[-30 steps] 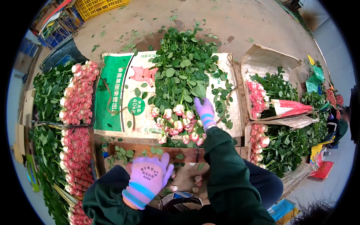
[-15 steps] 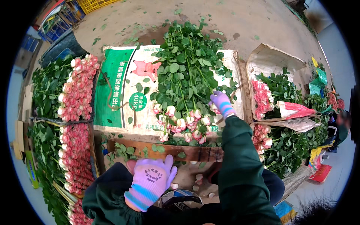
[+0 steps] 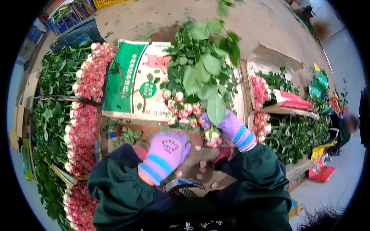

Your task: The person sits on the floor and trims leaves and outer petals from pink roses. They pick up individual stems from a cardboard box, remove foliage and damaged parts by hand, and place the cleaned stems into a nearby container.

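Observation:
My right hand (image 3: pixel 230 127), in a purple glove with blue bands, is closed on the stem of a rose (image 3: pixel 212 138) just behind its bloom. The pink-and-white head points down toward me, and its large leaves rise up and away. My left hand (image 3: pixel 163 154), gloved alike, hovers over my left knee with thumb and forefinger apart and nothing seen in it; its other fingers are partly hidden. Beyond the held rose, a heap of loose roses (image 3: pixel 183 111) lies on a printed white-and-green sack (image 3: pixel 123 82), blooms toward me and leafy stems away.
Stacked pink rose bunches (image 3: pixel 83 131) line my left side. On the right, more roses (image 3: pixel 262 125) lie by a wrapping sheet (image 3: pixel 275 59). A wooden board edge (image 3: pixel 154 129) runs before my knees. Fallen petals (image 3: pixel 202 165) dot the ground. Another person (image 3: pixel 345 129) is at far right.
My right hand has drawn a rose from the heap toward me. My left hand has moved slightly up and right in the picture. The whole view has shifted a little.

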`<action>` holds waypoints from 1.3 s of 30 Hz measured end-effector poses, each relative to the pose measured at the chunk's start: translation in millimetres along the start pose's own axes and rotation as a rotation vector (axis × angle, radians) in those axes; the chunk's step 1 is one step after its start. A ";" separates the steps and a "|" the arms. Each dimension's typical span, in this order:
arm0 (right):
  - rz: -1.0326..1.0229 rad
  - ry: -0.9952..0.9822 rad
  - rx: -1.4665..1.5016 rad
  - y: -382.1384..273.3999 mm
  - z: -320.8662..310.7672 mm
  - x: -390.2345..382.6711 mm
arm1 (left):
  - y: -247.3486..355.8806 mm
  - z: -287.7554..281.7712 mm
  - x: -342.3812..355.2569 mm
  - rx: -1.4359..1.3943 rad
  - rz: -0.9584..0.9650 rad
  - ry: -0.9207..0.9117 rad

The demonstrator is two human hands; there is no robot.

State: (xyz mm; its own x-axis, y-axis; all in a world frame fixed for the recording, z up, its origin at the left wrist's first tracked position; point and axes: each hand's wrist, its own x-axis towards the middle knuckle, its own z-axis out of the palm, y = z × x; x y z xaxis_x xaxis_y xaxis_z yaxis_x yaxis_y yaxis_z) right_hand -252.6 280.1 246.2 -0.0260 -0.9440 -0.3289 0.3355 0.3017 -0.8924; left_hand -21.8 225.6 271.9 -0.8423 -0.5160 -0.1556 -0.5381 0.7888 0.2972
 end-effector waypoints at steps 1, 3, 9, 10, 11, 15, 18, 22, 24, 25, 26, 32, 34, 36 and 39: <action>0.050 0.063 -0.011 -9.4 10.2 -12.6 | 3.0 -1.4 2.8 0.019 0.003 -0.011; 0.136 0.052 -0.026 -29.1 56.3 -16.7 | -7.7 -13.9 -27.4 0.051 -0.078 -0.024; -0.026 0.144 0.126 -19.7 47.7 -31.2 | 5.1 -5.4 0.9 -0.046 -0.012 -0.023; -0.087 0.160 -0.007 -18.2 46.4 -26.2 | 4.5 -6.4 0.3 -0.082 -0.022 0.050; -0.252 0.099 -0.194 -16.0 43.2 -22.0 | 4.8 -6.1 0.6 -0.118 -0.031 0.123; -0.579 0.109 -0.542 -6.5 41.9 -18.9 | 3.0 -10.3 11.9 -0.286 0.095 0.399; -0.295 0.046 0.046 -9.1 38.8 -17.5 | 14.5 -19.3 16.4 -0.322 0.095 0.427; -0.089 -0.011 0.701 -8.1 42.8 -19.3 | 18.6 -15.9 23.6 -0.343 0.132 0.501; -0.199 -0.002 0.393 -6.6 38.9 -19.7 | 19.5 -16.0 26.4 -0.358 0.162 0.505; -0.373 0.039 -0.095 -2.7 34.8 -18.8 | 20.1 -16.2 26.8 -0.364 0.178 0.508; -0.393 0.073 -0.196 -1.3 32.8 -18.7 | 19.0 -15.4 25.8 -0.343 0.195 0.488; -0.019 0.130 0.075 -6.8 -10.8 -10.3 | 20.6 -7.8 26.6 -0.162 0.401 0.217; 0.006 0.111 -0.191 -1.4 -15.6 -7.2 | 20.9 -0.9 16.7 -0.008 0.336 -0.023; 0.068 0.084 -0.282 47.8 -41.1 0.9 | 14.0 9.7 3.5 0.067 0.280 -0.162; 0.237 0.271 -0.582 107.3 -95.8 -8.4 | 10.4 37.4 20.6 0.005 0.344 -0.185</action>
State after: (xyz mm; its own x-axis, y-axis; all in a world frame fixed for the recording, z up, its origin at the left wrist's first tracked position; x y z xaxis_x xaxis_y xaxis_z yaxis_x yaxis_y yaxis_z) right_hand -306.6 333.2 123.7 -0.2746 -0.7997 -0.5339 -0.1977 0.5903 -0.7826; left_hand -45.9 235.7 236.6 -0.9647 -0.1522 -0.2148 -0.2226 0.9072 0.3570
